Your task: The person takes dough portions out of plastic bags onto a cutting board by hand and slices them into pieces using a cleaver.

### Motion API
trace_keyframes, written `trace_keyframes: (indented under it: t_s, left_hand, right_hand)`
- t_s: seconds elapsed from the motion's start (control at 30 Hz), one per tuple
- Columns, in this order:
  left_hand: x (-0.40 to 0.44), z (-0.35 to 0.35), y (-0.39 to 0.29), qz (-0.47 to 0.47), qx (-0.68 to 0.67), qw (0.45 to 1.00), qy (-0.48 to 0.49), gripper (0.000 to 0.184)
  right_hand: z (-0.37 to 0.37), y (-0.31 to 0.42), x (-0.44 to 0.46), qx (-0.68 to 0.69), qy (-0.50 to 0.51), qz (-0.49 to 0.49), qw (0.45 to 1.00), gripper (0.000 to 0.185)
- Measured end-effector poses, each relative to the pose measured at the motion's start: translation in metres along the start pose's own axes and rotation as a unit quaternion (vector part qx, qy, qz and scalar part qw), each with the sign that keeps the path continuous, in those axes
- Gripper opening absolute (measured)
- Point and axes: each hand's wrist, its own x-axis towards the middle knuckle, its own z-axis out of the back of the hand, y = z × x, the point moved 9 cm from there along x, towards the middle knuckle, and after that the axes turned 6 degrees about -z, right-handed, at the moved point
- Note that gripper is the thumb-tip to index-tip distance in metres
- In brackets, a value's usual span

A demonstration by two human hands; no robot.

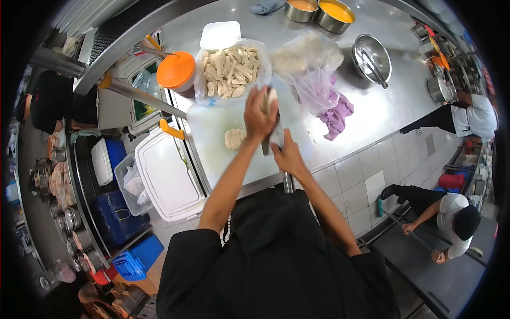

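Note:
My right hand (288, 156) is closed around a knife (277, 130), whose metal handle end sticks out below the fist. The blade points away from me over a white cutting board (204, 127). Against the blade's upper part, my left hand (260, 117) has its fingers bent, and a small pale piece (272, 97) shows beside its fingertips. What those fingers grip is partly hidden. A round, pale lump of food (235, 139) lies on the board, left of my hands. Just beyond the board, an open plastic bag (199, 87) holds many pale food strips (228, 72).
An orange-lidded container (176, 70) and a white lid (220, 35) stand near the bag. To the right are another plastic bag (313, 58), a purple cloth (337, 117) and a steel bowl (372, 58). Two pots (334, 15) sit at the back. Co-workers are at far right.

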Motion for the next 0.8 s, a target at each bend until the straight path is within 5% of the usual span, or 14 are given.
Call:
trace_keyframes:
  t_s: [0.03, 0.1, 0.17, 0.23, 0.27, 0.47, 0.57, 0.67, 0.8]
  left_hand:
    - [0.026, 0.010, -0.001, -0.010, 0.014, 1.000, -0.007, 0.051]
    - [0.082, 0.026, 0.006, 0.002, 0.026, 0.999, 0.026, 0.050]
    - [0.112, 0.024, 0.060, -0.019, 0.097, 0.995, 0.014, 0.051]
    - [0.119, 0.004, 0.098, -0.130, 0.359, 0.917, 0.117, 0.053]
    - [0.112, -0.002, 0.133, -0.121, 0.387, 0.897, 0.173, 0.054]
    - [0.115, -0.002, 0.152, -0.110, 0.389, 0.890, 0.209, 0.058]
    - [0.109, 0.019, 0.122, -0.092, 0.406, 0.881, 0.225, 0.061]
    - [0.072, 0.058, 0.090, -0.069, 0.235, 0.959, 0.140, 0.051]
    - [-0.038, 0.081, 0.096, 0.206, 0.262, 0.867, 0.371, 0.060]
  right_hand:
    - [0.011, 0.025, 0.016, 0.001, 0.000, 0.000, 1.000, 0.045]
    - [0.009, 0.042, 0.039, 0.105, 0.146, -0.218, 0.959, 0.042]
    - [0.007, 0.040, 0.048, 0.103, 0.146, -0.215, 0.960, 0.040]
    - [0.017, 0.028, 0.049, 0.021, 0.057, -0.075, 0.995, 0.041]
    - [0.022, 0.023, 0.042, 0.002, 0.061, -0.083, 0.995, 0.042]
    - [0.049, -0.037, -0.043, -0.035, 0.095, -0.238, 0.966, 0.040]
    - [0.054, -0.066, -0.077, -0.042, 0.090, -0.228, 0.969, 0.037]
    - [0.058, -0.075, -0.093, -0.041, 0.096, -0.233, 0.967, 0.037]
    - [0.050, -0.094, -0.100, -0.029, 0.077, -0.213, 0.973, 0.039]
